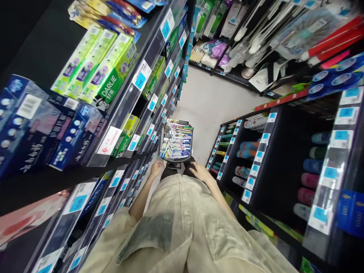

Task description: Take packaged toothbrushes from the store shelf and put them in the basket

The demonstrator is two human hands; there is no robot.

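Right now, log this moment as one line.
left hand on cart handle | right hand on cart handle | cart full of toothbrush packs | aisle between shelves

Loose beige short-sleeved shirt [182, 227], bare forearms

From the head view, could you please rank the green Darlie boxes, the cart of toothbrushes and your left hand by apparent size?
1. Green Darlie boxes, though nearness to the camera inflates them.
2. Cart of toothbrushes.
3. Left hand, on the cart's handle.
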